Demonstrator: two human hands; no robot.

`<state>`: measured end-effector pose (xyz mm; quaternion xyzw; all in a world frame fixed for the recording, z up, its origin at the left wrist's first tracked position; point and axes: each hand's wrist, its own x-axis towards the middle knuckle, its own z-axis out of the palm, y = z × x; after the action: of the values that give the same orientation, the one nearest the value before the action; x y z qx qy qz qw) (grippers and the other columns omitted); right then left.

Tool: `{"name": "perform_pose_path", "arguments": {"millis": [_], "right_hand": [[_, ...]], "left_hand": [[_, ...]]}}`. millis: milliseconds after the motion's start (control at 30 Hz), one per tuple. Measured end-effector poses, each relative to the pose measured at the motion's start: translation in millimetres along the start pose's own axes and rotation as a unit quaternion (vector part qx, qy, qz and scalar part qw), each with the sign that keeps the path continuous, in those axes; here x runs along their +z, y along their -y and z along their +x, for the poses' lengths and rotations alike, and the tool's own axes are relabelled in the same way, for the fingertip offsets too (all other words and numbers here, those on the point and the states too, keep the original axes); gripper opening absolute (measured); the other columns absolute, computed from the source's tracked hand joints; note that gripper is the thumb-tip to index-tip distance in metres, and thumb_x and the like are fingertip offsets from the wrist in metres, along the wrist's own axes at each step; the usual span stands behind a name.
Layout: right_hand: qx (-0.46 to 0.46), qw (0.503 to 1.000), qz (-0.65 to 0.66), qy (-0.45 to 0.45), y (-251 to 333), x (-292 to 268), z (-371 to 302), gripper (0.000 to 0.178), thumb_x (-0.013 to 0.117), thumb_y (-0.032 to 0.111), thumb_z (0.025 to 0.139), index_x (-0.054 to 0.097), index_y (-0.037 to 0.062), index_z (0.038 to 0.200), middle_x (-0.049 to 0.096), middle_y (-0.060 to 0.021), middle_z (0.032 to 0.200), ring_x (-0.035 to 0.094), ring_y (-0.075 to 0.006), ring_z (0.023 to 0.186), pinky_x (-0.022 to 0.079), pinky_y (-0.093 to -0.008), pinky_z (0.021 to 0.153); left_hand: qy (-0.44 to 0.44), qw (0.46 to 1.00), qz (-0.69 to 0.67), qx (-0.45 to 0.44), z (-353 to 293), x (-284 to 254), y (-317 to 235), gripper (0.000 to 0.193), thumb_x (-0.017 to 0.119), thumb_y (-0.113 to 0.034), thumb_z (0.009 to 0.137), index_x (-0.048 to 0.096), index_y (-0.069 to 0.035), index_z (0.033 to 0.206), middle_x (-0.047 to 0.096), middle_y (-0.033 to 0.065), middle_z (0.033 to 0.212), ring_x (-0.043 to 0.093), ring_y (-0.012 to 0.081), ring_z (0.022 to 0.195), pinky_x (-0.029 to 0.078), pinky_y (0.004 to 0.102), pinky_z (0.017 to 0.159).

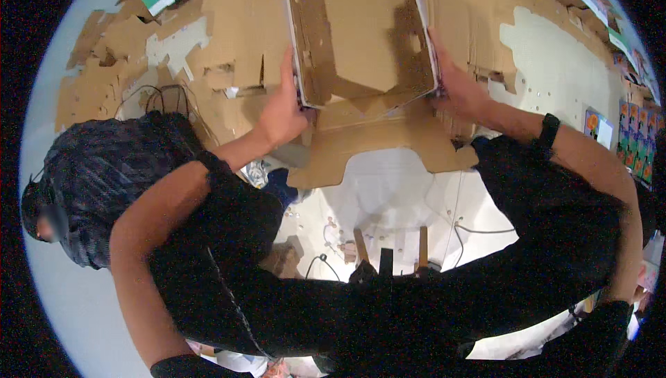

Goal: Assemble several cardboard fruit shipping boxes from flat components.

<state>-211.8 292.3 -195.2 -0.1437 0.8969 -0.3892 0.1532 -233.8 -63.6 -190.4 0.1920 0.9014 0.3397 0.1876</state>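
Observation:
An open brown cardboard box [364,20] is held up in front of me, its inside facing me and its near flap [374,128] folded out toward me. My left hand [283,115] is closed on the box's left wall near the lower corner. Opposite it, my right hand [459,90] grips the right wall, with the fingertips partly hidden behind the side. Nothing lies on the part of the box's bottom that shows. Black bands circle both my forearms.
A crouching person in dark patterned clothes [121,177] is close on my left. Flattened cardboard [236,10] covers much of the floor beyond. Colourful printed packages [636,138] stand at the far right. A thin dark cable [485,230] crosses the pale floor [479,204] below the box.

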Motion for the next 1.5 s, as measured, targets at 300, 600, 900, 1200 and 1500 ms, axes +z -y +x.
{"name": "perform_pose_path", "arguments": {"millis": [300, 600, 900, 1200, 1500], "right_hand": [[-0.107, 0.985, -0.120, -0.069, 67, -114, 41, 0.090, 0.059, 0.006, 0.083, 0.015, 0.0292, 0.159, 0.066, -0.0259, 0.106, 0.066, -0.0398, 0.087, 0.052, -0.0444, 0.079], [-0.211, 0.921, -0.215, -0.247, 250, -195, -86, 0.082, 0.051, -0.003, 0.075, 0.036, 0.0183, 0.153, 0.042, -0.0151, 0.150, 0.052, -0.0371, 0.121, 0.045, -0.0403, 0.099], [-0.197, 0.919, -0.199, -0.276, 322, -150, -248, 0.085, 0.056, -0.007, 0.070, 0.040, 0.0181, 0.149, 0.032, -0.0133, 0.158, 0.051, -0.0415, 0.129, 0.055, -0.0433, 0.096], [-0.164, 0.947, -0.201, -0.188, 290, -60, -319, 0.069, 0.068, 0.002, 0.067, 0.060, 0.0179, 0.134, 0.048, -0.0135, 0.149, 0.071, -0.0208, 0.094, 0.058, -0.0335, 0.072], [-0.168, 0.955, -0.238, -0.048, 294, -56, -356, 0.070, 0.070, 0.012, 0.074, 0.053, 0.0225, 0.141, 0.049, -0.0089, 0.147, 0.061, -0.0172, 0.074, 0.053, -0.0305, 0.070]], "left_hand": [[-0.131, 0.989, -0.067, 0.022, 46, -87, -58, 0.092, 0.063, -0.007, 0.079, 0.017, -0.015, 0.158, 0.059, 0.0247, 0.131, 0.064, 0.0323, 0.113, 0.051, 0.0371, 0.092], [-0.228, 0.953, -0.009, 0.199, -59, -205, -215, 0.083, 0.052, 0.001, 0.081, 0.026, -0.019, 0.157, 0.040, 0.0225, 0.151, 0.053, 0.0345, 0.126, 0.048, 0.0334, 0.095], [-0.209, 0.925, 0.145, 0.281, -210, -191, -317, 0.085, 0.045, 0.014, 0.068, 0.044, -0.014, 0.148, 0.026, 0.0233, 0.158, 0.034, 0.0433, 0.142, 0.030, 0.0440, 0.116], [-0.149, 0.952, 0.158, 0.214, -305, -82, -278, 0.071, 0.054, 0.003, 0.068, 0.057, -0.012, 0.138, 0.038, 0.0177, 0.154, 0.033, 0.0485, 0.139, 0.032, 0.0581, 0.111], [0.026, 0.955, 0.244, 0.168, -348, -82, -296, 0.063, 0.072, -0.028, 0.073, 0.062, -0.019, 0.134, 0.047, 0.0082, 0.147, 0.044, 0.0284, 0.128, 0.037, 0.0559, 0.105]]}}
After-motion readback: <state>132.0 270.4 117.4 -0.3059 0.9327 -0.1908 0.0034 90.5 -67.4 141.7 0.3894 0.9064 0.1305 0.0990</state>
